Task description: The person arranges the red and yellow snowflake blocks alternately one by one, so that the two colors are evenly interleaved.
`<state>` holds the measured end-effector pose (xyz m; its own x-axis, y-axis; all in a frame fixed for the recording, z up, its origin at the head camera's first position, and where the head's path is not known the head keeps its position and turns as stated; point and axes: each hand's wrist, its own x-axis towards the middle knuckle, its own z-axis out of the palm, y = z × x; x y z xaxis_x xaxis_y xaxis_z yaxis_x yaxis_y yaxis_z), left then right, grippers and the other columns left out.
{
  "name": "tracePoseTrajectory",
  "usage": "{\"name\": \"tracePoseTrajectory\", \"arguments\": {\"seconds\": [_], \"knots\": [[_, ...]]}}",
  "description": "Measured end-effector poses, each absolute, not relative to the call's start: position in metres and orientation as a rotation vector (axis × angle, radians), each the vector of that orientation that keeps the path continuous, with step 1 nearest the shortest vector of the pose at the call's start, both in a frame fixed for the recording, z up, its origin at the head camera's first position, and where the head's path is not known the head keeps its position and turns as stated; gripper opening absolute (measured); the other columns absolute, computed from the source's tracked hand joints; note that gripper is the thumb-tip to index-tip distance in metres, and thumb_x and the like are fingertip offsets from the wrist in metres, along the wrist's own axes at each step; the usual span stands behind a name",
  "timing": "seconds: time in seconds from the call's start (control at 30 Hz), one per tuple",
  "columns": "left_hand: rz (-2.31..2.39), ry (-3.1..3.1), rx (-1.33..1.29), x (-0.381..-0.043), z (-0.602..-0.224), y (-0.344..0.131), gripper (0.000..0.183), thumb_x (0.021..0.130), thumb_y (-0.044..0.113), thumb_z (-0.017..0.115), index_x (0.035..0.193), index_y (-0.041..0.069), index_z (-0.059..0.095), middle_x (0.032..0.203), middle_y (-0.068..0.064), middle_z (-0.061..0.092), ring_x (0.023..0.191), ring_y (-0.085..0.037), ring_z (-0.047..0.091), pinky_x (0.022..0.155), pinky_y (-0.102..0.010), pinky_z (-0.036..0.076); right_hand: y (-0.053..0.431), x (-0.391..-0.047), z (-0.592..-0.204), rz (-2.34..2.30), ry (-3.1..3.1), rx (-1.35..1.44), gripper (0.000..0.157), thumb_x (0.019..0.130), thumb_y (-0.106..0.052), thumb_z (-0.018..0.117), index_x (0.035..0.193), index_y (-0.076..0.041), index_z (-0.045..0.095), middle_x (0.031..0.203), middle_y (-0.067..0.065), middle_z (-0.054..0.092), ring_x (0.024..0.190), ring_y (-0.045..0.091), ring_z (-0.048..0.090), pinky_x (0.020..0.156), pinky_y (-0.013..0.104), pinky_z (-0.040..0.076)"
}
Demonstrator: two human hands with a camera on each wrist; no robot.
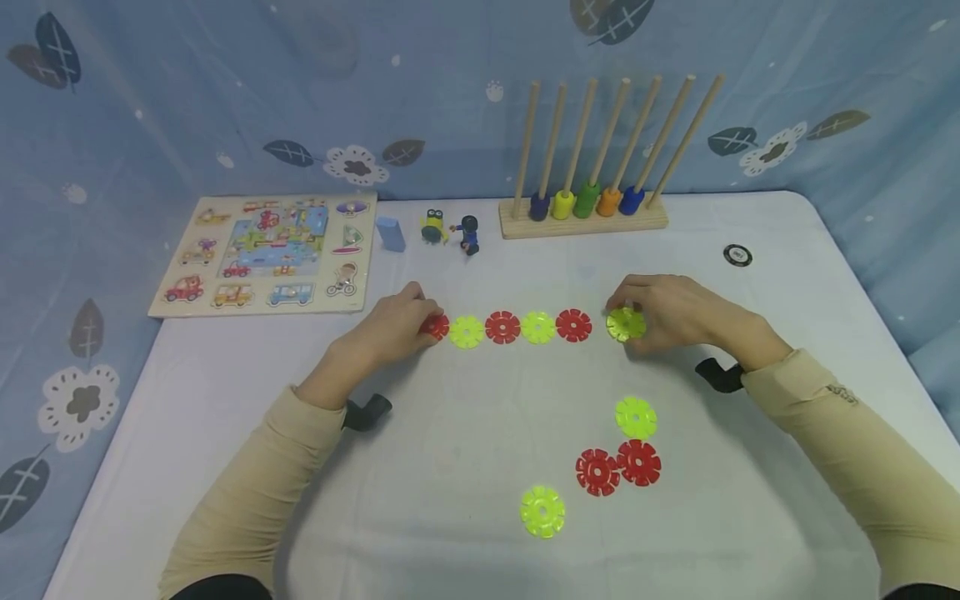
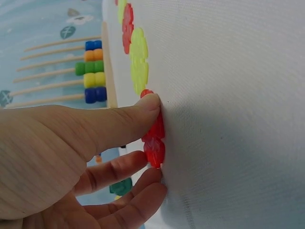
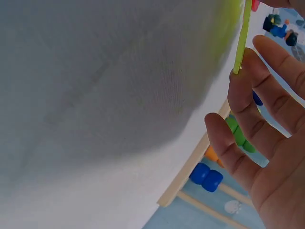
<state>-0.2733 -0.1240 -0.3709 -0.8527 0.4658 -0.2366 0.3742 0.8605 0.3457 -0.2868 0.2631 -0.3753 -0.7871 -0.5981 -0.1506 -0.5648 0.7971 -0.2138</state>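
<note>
Discs (image 1: pixel 502 327), flat and glossy, red or lime, notched round the rim and holed at the centre, run in a row across the white table (image 1: pixel 465 408) on my head feed. Far left I see a puzzle (image 1: pixel 318 292). Then comes the left hand (image 1: pixel 397 325), pinching the row's end red disc (image 1: pixel 438 327) (my left wrist feed shows the thumb over it). Behind are a blue block (image 1: pixel 391 234) and two figures (image 1: pixel 469 235). Rightward the row continues lime, red, lime, red, rims close together, with a peg rack (image 1: pixel 585 227) farther back. Nearer me lie a loose lime disc (image 1: pixel 543 523), then two red discs (image 1: pixel 597 485) meeting at their rims, a second lime just behind the right one. The right hand (image 1: pixel 671 310) grasps a lifted lime disc (image 1: pixel 621 327) by its edge, raised off the table just beyond the row's last red, a gap between. Past that hand I see a chip (image 1: pixel 737 255).
</note>
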Motion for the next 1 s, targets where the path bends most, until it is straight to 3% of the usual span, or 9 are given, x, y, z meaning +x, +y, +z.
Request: {"name": "tracePoseTrajectory", "arguments": {"seconds": [1.0], "knots": [[0.433, 2.724, 0.645, -0.2737, -0.3716, -0.1260, 0.042, 0.085, 0.014, 0.073, 0.124, 0.003, 0.064, 0.113, -0.015, 0.055, 0.095, -0.025, 0.057, 0.087, -0.038, 0.052, 0.2560, -0.2951, -0.3775, -0.350, 2.665, -0.948, 0.049, 0.069, -0.029, 0.085, 0.114, -0.022, 0.068, 0.114, -0.005, 0.067, 0.097, 0.014, 0.064, 0.086, 0.041, 0.054]]}}
